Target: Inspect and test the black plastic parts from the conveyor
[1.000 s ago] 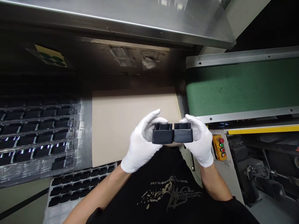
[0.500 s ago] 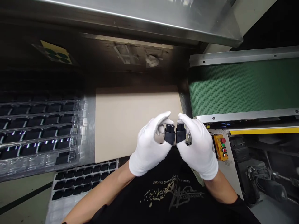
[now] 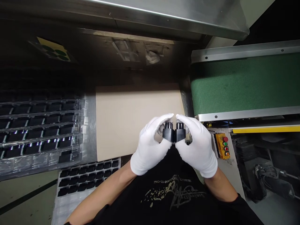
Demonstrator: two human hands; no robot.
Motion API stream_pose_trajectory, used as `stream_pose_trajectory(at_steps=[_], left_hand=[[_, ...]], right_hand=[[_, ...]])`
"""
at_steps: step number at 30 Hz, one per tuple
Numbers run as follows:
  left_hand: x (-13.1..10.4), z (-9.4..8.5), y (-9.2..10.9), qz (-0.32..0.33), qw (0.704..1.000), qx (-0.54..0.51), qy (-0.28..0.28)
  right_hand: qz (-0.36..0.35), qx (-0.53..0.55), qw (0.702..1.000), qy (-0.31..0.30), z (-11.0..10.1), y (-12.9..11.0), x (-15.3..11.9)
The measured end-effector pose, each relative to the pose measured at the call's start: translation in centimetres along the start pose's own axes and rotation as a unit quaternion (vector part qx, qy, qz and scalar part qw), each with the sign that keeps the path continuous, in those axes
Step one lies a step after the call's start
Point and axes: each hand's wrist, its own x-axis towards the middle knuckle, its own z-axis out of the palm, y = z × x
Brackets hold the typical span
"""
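Observation:
Two small black parts are held side by side over the near edge of a beige board [image 3: 122, 122]. My left hand [image 3: 152, 143], in a white glove, grips the left black part [image 3: 168, 132] between thumb and fingers. The right black part [image 3: 180, 132] is pinched the same way by my right hand [image 3: 197, 145], also gloved in white. The two parts touch or nearly touch at their inner sides. Their glossy, narrower ends point away from my body. Some of my fingertips are hidden behind the parts.
A clear tray [image 3: 42, 157] with rows of black parts lies at left, and a white tray [image 3: 70, 200] of black parts sits lower. At right are a green conveyor belt [image 3: 246, 84] and a yellow button box [image 3: 222, 146]. A metal ledge [image 3: 175, 18] spans the top.
The two black parts have been turned, so their glossy faces now show, and they are closer together. Both hands have drawn slightly nearer each other. The view has shifted slightly.

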Motion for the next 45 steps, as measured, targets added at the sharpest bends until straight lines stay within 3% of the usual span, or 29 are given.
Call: stream_pose_trajectory(at_steps=[2, 3, 6, 8, 10, 12, 14, 18, 20, 23, 27, 39, 45], left_hand=[[0.6, -0.5, -0.9, -0.114, 0.988, -0.093, -0.057], [1.0, -0.7, -1.7, -0.183, 0.968, -0.152, -0.083], [1.5, -1.3, -4.6, -0.329, 0.893, -0.283, -0.118], [1.2, -1.7, -6.3, -0.378, 0.857, -0.332, -0.111], [0.4, -2.3, -7.2, -0.406, 0.83, -0.366, -0.115], [-0.4, -2.8, -6.9, -0.403, 0.827, -0.37, -0.132], [-0.9, -3.2, -5.7, -0.376, 0.846, -0.345, -0.151], [-1.0, -3.4, -2.7, -0.302, 0.879, -0.322, -0.18], [-0.9, -3.5, -1.8, -0.275, 0.878, -0.345, -0.187], [-0.9, -3.6, -1.4, -0.256, 0.864, -0.392, -0.185], [-1.2, -3.8, -1.5, -0.26, 0.846, -0.43, -0.175], [-1.8, -3.9, -2.5, -0.278, 0.783, -0.522, -0.193], [-1.8, -3.7, -2.7, -0.284, 0.776, -0.527, -0.201]], right_hand=[[0.072, 0.087, 0.993, -0.018, 0.3, 1.8, 0.4], [0.117, 0.147, 0.981, -0.041, 0.8, 3.1, 0.5], [0.255, 0.358, 0.891, -0.11, 3.4, 8.2, -0.1], [0.342, 0.468, 0.805, -0.125, 5.5, 10.8, -1.4], [0.405, 0.524, 0.737, -0.134, 6.9, 11.8, -3.1], [0.423, 0.535, 0.717, -0.143, 7.1, 11.1, -4.5], [0.395, 0.519, 0.745, -0.138, 6.1, 9.4, -5.1], [0.291, 0.408, 0.858, -0.117, 3.0, 5.7, -3.9], [0.245, 0.344, 0.902, -0.09, 1.8, 4.5, -2.9], [0.185, 0.28, 0.941, -0.049, 1.0, 3.5, -2.2], [0.146, 0.253, 0.956, -0.035, 0.9, 3.1, -2.3], [0.146, 0.269, 0.952, -0.028, 1.2, 2.1, -2.3], [0.101, 0.238, 0.966, 0.001, 1.3, 1.9, -2.3]])
